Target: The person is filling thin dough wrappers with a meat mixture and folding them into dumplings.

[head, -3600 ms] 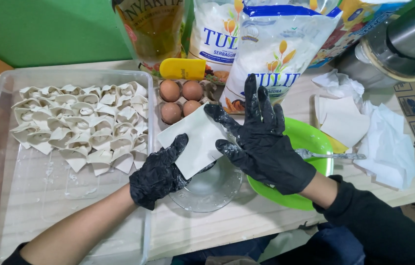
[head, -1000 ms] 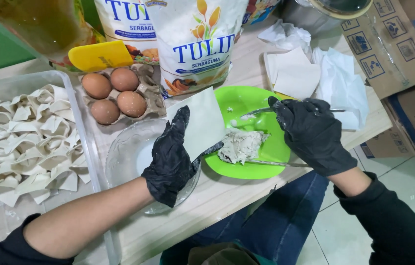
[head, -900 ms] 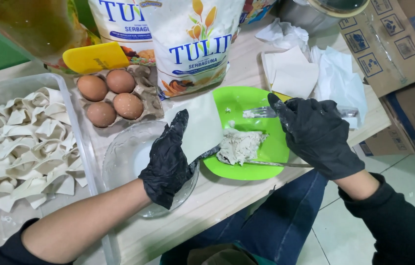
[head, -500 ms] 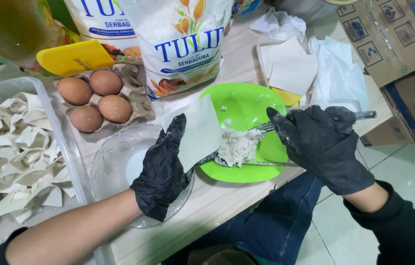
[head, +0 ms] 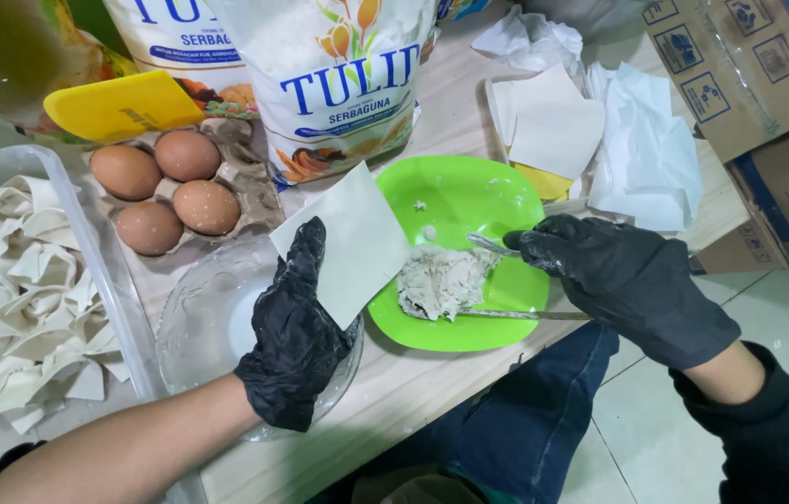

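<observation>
Hands: left with one wrapper, right with one spoon; four eggs.

The left hand, in a black glove, holds a square dough wrapper flat just left of the green plate. The right hand grips a spoon over the plate's pale filling. Four eggs sit farther left of the plate.

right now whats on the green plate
A lump of pale filling sits on the green plate, with two metal utensils; the right hand holds one. The wrapper covers the plate's left edge.
</observation>
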